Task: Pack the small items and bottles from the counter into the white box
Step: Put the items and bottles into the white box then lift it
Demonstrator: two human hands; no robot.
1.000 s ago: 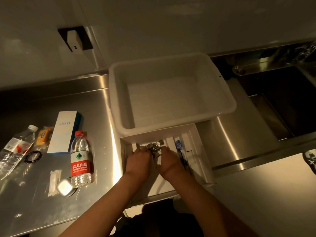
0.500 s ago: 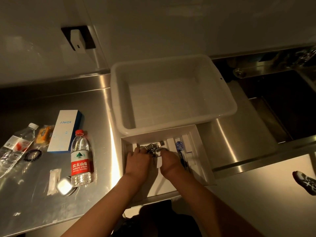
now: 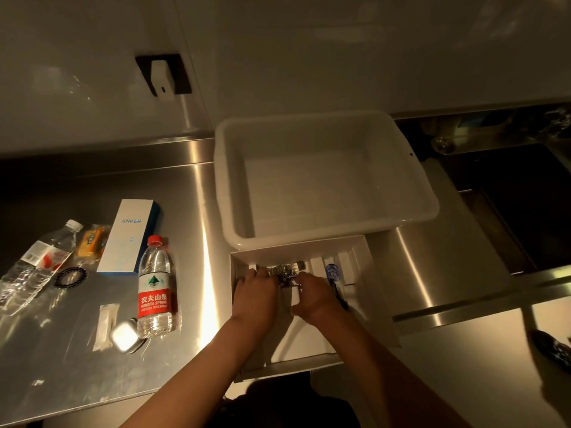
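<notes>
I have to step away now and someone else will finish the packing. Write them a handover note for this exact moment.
Left hand and right hand both work a small metal cluster inside the flat white tray; exact grip unclear.
White box: nothing visible inside.
On the counter: red-label bottle, crushed bottle, Anker box, yellow packet, black ring.
Left: pack everything.

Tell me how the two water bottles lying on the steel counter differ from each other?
The red-capped bottle looks full and keeps its round shape; the white-capped bottle looks crumpled and near empty. The red-capped bottle wears a broad red and white label with a green emblem; the white-capped bottle's label is smaller, white with red marks. The red-capped bottle lies nearer the white box; the white-capped bottle lies at the far left. Both are clear plastic and lie on their sides.
</notes>
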